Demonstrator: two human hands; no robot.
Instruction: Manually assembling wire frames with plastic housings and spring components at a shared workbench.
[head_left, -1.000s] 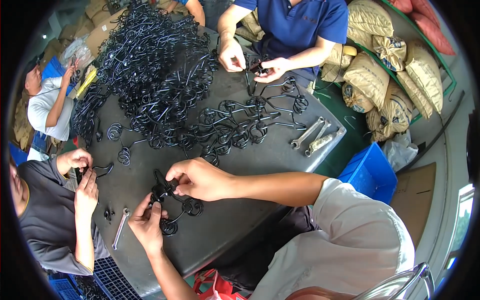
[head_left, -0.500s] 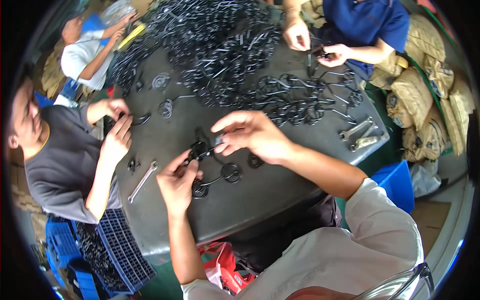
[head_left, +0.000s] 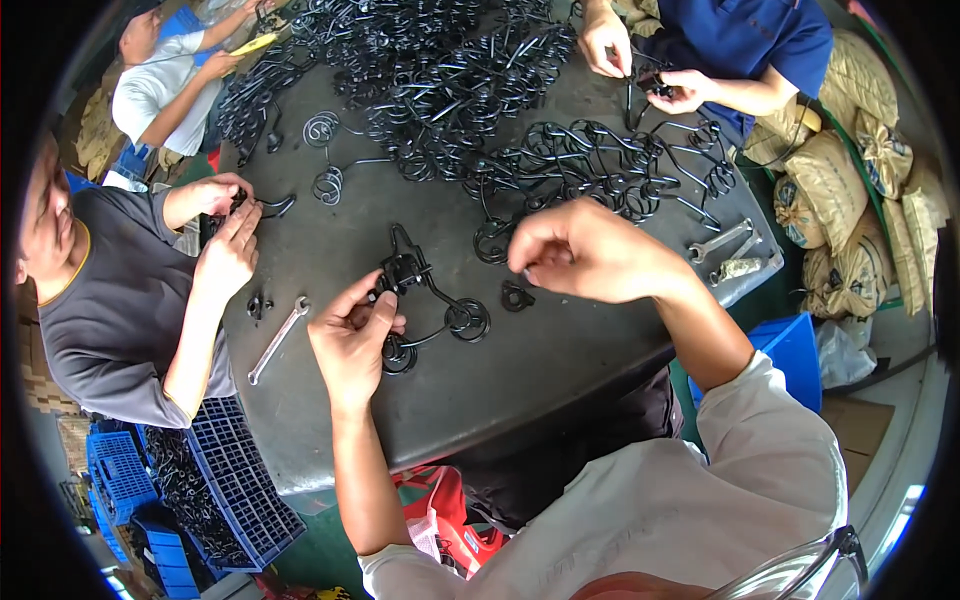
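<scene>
My left hand [head_left: 352, 345] is closed on a black double coil spring [head_left: 467, 320], pinching it at the dark clamp-like fitting [head_left: 403, 272] on its bent wire. One coil of the spring hangs just below my fingertips, the other lies to their right, above the tabletop. Away to the right, my right hand [head_left: 590, 255] is held over the table with fingers curled together; whatever is between the fingertips is too small to make out. Beside those fingertips lies a small black ring-shaped part [head_left: 516, 296].
A heap of black coil springs [head_left: 450, 90] covers the far part of the dark table [head_left: 440, 420]. Wrenches lie at the left [head_left: 278, 340] and right [head_left: 720, 240]. Co-workers handle parts on the left and far sides. A blue bin [head_left: 790, 360] and sacks [head_left: 820, 180] stand right.
My right hand has moved right, away from the spring fitting, toward the small ring-shaped part. My left hand keeps hold of the spring in nearly the same place.
</scene>
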